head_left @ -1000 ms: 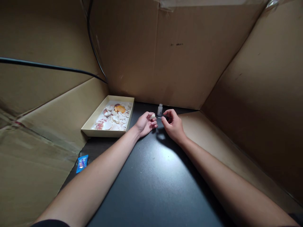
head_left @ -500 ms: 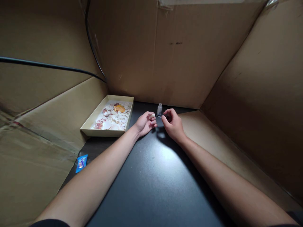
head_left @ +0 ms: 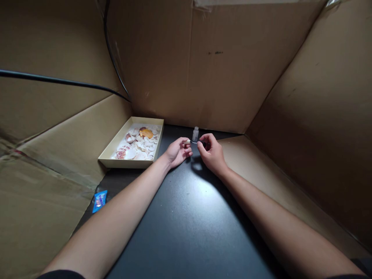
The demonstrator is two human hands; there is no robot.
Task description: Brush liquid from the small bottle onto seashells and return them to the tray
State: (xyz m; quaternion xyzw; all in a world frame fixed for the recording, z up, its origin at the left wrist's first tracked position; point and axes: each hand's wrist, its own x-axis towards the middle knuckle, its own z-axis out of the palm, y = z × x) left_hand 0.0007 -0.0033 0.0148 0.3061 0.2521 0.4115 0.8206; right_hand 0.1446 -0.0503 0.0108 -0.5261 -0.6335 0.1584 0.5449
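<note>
In my left hand (head_left: 178, 152), a small white shell (head_left: 187, 142) is pinched between the thumb and fingers, palm turned up. Facing it, my right hand (head_left: 213, 153) has its thumb and fingers closed round a black brush cap (head_left: 204, 144), mostly hidden by the fingers. A thin pale tip reaches from it towards the left fingertips. Just behind the gap between both hands, a small clear bottle (head_left: 195, 134) stands upright on the table without a cap.
A cream tray (head_left: 124, 163) full of shells stands at the back left, with an orange shell (head_left: 146, 133) on top. A blue packet (head_left: 99, 200) lies near the table's left edge. Cardboard walls (head_left: 180, 77) surround the dark table (head_left: 186, 232). Black cables (head_left: 58, 80) run along the left.
The left fingers have turned the white shell slightly, so less of it shows. The right hand has shifted a little, and the thin tip shows less. The bottle stays in place.
</note>
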